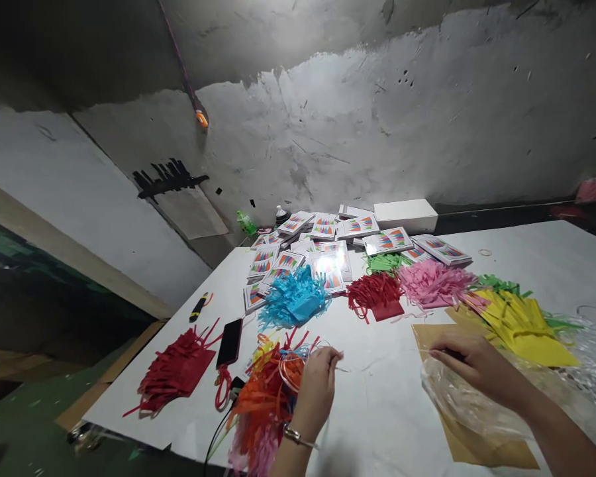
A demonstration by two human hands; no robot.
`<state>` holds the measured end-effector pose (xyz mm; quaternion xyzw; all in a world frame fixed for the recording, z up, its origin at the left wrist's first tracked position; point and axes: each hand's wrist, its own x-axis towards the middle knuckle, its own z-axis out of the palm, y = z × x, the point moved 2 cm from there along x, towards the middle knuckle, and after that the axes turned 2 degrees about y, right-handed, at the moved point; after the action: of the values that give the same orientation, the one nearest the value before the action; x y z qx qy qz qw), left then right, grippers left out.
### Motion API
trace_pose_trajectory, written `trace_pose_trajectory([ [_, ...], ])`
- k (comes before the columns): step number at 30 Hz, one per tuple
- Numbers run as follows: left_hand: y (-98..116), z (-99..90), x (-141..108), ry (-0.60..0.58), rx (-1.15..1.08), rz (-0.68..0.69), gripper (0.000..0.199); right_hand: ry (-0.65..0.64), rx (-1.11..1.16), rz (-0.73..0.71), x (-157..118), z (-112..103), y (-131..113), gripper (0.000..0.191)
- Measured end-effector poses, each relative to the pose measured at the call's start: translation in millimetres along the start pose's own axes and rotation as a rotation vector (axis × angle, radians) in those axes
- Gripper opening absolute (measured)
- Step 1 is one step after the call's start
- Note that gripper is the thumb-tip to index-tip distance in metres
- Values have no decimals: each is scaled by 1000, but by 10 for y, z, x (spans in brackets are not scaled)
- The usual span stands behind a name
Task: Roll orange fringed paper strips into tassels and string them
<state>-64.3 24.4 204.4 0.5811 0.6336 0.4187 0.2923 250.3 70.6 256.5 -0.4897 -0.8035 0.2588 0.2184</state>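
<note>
My left hand [320,379] is closed in a pinch, and a thin white string [344,370] sticks out past its fingertips. Beside that hand and its wrist lies a bunch of orange tissue tassels [261,397], with yellow, blue and pink strips around it and a pale loop over it. My right hand [459,361] is over a clear plastic bag [469,397] and brown paper [464,444]. Its fingers are bent together with the thumb; what they hold, if anything, is too small to make out.
Fringed paper bundles in red [179,371], blue [298,301], pink [434,281] and yellow [521,328] lie about the white table [372,404]. Behind are printed packs [357,225] and a white box [406,215]. A phone [230,342] and a cutter [198,308] lie left; silvery strands [593,361] right.
</note>
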Motion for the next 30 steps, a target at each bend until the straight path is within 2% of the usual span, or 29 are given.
trace_pose_trajectory([
  [2, 146, 96, -1, 9, 8, 74, 20, -71, -109, -47, -15, 186, -156, 25],
  [5, 320, 365, -70, -82, -188, -1, 24, -146, -255, -171, -11, 496, -395, 26],
  [7, 355, 554, -156, -202, -364, -109, 26, -104, -252, -240, -1, 595, -501, 28],
  [10, 310, 709, -301, -305, -543, -268, 31, 50, -170, -257, 15, 548, -556, 30],
  [13, 265, 690, -416, -308, -567, -303, 41, 121, -76, -235, 20, 435, -546, 27],
  [19, 276, 539, -520, -337, -605, -208, 53, 114, 61, -225, -1, 392, -534, 24],
  [26, 297, 438, -558, -453, -559, -99, 52, 87, 142, -236, 40, 375, -576, 24],
  [30, 324, 399, -579, -483, -559, -92, 50, 65, 187, -206, 70, 400, -575, 24],
])
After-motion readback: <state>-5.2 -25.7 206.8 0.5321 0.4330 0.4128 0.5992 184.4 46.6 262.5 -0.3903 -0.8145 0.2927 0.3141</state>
